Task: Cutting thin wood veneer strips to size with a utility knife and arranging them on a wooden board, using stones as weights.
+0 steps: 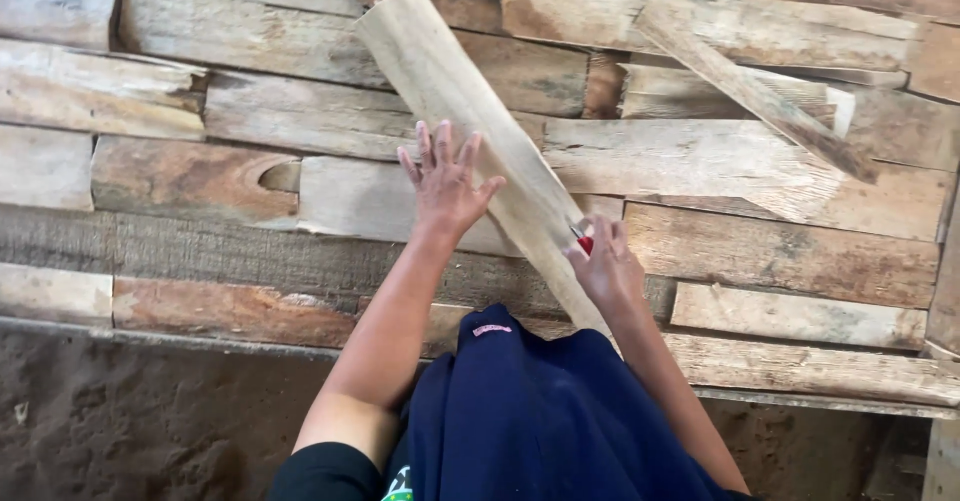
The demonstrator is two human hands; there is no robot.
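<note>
A long pale wooden plank (440, 81) lies diagonally across a bed of rough boards, running from the upper middle down toward my body. My left hand (445, 183) presses flat on the plank's left edge, fingers spread. My right hand (603, 261) is closed around a small red marker or pencil (584, 243), its tip touching the plank's right edge. My dark blue garment (530, 411) covers the plank's near end.
Weathered boards (200, 176) lie side by side under the plank. A second thinner strip (750, 91) lies diagonally at the upper right. Bare dirt ground (130, 421) shows at the lower left, below the boards' front edge.
</note>
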